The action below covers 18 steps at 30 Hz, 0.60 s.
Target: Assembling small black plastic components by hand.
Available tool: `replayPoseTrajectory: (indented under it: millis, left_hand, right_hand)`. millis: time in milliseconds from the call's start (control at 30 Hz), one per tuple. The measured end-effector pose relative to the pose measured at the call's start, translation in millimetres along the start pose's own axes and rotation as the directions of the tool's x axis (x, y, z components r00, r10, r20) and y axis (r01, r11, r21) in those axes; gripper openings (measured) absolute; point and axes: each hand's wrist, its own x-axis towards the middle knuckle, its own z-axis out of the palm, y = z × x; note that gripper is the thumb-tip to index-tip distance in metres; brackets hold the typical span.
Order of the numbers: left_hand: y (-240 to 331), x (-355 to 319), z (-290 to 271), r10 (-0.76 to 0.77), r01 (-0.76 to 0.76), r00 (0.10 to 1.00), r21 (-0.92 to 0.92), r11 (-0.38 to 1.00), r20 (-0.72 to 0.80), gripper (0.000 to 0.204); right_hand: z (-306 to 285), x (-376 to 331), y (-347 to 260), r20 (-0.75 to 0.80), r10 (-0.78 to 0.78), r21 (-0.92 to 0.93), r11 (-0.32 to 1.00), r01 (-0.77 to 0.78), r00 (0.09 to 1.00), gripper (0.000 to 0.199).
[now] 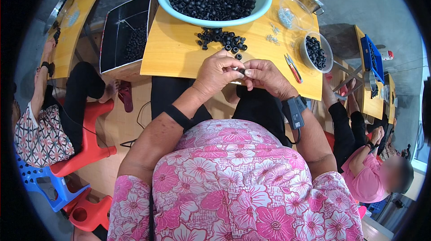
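In front of my body, close to the near edge of the yellow table (pixel 173 63), both hands meet at a small black rubber-like part (pixel 241 71). My left hand (pixel 218 74) is closed, pinching it between thumb and fingers. From the other side my right hand (pixel 269 78) pinches at the same part. Fingers cover most of it, so its exact shape is hidden. Just beyond my fingertips lies a loose pile of small round black parts (pixel 229 40). A large light-blue basin (pixel 266 3) heaped with the same kind of parts stands behind the pile.
Right of my hands lie a red-handled cutting tool (pixel 294 68) and a clear tub (pixel 329 61) of black parts. Beyond are small metal pieces (pixel 272 39) and a clear bowl (pixel 305 14). A box (pixel 104 61) stands left. People sit at both sides, near red stools (pixel 92 124).
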Motion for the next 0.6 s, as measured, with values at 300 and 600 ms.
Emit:
replayPoseTrajectory:
  millis: [300,600]
  left_hand:
    - [9,0,-3,-0.035,0.039,0.988,-0.023,0.999,0.151,0.051]
    - [15,2,-4,-0.137,0.137,0.975,0.010,0.991,0.177,0.047]
  right_hand:
    - [14,-3,16,-0.131,-0.237,-0.162,0.963,0.215,0.963,0.016]
    - [21,-1,25,-0.206,-0.415,-0.365,0.873,0.324,0.886,0.019]
